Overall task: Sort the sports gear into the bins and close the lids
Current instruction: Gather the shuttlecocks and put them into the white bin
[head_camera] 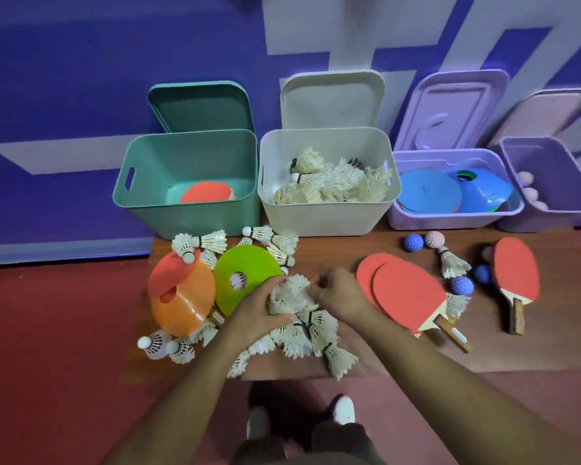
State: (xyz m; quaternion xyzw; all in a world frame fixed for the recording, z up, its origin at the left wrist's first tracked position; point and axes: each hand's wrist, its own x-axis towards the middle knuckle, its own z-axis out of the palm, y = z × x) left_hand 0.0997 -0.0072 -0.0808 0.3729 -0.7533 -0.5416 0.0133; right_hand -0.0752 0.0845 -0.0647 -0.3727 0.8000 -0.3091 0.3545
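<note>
Left hand and right hand are both gripping a clump of shuttlecocks sitting right between them on the tabletop, and they're looking feather-light and crushable, so I'd be cradling loosely under the cork ends, not squeezing the feathers.

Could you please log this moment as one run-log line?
step: gathering | left hand: grips shuttlecock pile | right hand: grips shuttlecock pile | white bin: open

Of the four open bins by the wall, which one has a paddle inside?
The green bin, far left: a red paddle lies on its bottom. The white bin holds shuttlecocks, the lilac bin discs, the purple bin pink balls.
</note>
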